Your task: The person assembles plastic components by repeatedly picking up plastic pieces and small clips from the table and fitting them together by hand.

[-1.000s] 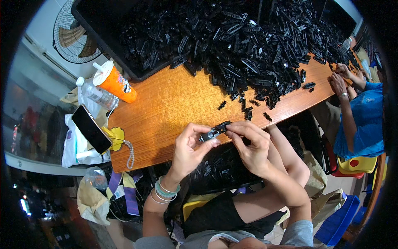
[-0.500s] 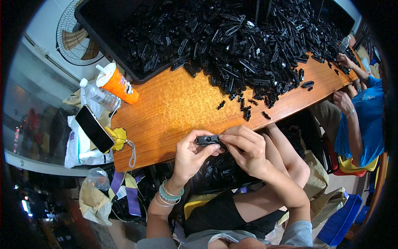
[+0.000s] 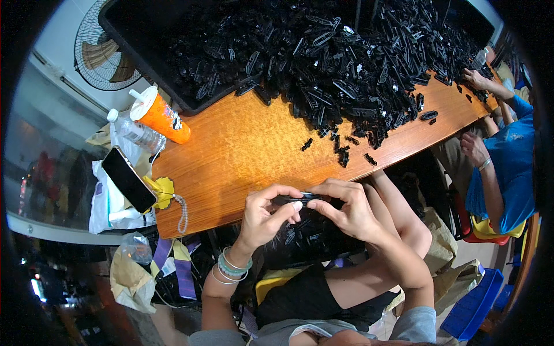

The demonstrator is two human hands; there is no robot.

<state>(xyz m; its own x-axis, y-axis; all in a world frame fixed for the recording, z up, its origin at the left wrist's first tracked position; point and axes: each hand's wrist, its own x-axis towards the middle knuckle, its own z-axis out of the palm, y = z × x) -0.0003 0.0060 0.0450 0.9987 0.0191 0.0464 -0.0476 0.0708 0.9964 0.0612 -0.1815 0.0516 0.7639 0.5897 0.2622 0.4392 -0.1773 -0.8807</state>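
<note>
Just past the near edge of the wooden table, both my hands hold one small black plastic part. My left hand pinches its left end between thumb and fingers; bracelets circle that wrist. On the other end, my right hand presses with thumb and fingertips. Fingers cover most of the part, so its exact shape is hidden. Beyond my hands lies a big heap of similar black plastic parts, with several small black pieces loose at its near edge.
A black bin stands behind the heap's left side. To the left are an orange drink cup, a plastic bottle, a propped phone and a fan. At the far right, another person in blue sits with a hand at the heap.
The black part has turned between my hands and shows a narrower side. My right thumb has come up against it. The other person's hands have shifted slightly.
</note>
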